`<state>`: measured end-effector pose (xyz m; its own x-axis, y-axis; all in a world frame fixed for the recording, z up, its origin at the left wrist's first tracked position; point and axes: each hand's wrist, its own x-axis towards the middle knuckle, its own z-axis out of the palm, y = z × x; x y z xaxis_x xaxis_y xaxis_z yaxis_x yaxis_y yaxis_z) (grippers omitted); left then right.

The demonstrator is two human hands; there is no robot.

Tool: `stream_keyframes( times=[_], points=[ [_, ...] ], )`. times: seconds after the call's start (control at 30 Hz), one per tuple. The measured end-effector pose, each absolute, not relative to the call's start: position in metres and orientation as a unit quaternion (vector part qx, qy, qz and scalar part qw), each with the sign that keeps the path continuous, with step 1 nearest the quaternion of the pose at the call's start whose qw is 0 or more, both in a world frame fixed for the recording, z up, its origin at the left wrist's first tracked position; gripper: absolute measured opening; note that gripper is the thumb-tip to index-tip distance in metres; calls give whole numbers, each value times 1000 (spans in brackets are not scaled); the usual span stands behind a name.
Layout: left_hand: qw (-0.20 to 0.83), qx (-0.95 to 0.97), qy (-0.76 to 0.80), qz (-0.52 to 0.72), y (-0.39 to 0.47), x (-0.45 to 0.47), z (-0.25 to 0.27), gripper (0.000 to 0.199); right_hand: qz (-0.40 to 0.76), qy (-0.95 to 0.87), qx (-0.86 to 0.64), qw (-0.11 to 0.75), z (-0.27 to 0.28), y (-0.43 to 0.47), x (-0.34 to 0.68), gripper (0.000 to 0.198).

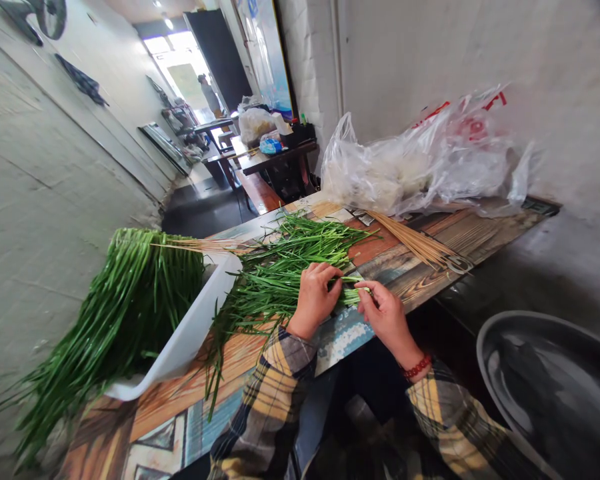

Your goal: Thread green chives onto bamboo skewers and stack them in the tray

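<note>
Loose green chives (305, 243) lie in a spread heap across the middle of the patterned wooden table (260, 353). My left hand (316, 299) is closed over the pale stem ends on the near side of the heap, thumb and fingers gripping some of the chives. Just to its right, my right hand (386, 319) pinches the tips of the same stems between thumb and fingers. At the left, a white tray (193, 340) carries many chives threaded in rows on skewers (200, 245), their long leaves hanging over its side. A bundle of bare bamboo skewers (415, 240) rests at the right.
Clear plastic bags (410, 167) with pale contents sit at the table's back, against the wall. A large grey basin (545, 393) stands low at the right. Farther off are another table (280, 157) with bags on it, a bench (260, 192) and a person near a doorway.
</note>
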<state>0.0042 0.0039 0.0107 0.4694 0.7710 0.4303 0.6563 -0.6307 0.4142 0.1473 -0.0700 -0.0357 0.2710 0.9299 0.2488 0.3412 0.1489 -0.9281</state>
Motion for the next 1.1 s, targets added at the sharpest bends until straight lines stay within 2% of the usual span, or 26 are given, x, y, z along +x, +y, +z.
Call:
stream_keyframes(
  times=[0.33,0.77,1.1],
  points=[
    [191,849,377,317,2,2,9,16,275,-524,-594,545,-38,-68,147,29],
    [223,834,378,334,3,4,7,6,310,-514,-575,555,-38,-70,147,31],
    [257,832,360,334,2,4,10,11,328,-494,-576,563,-37,-68,148,33]
  ],
)
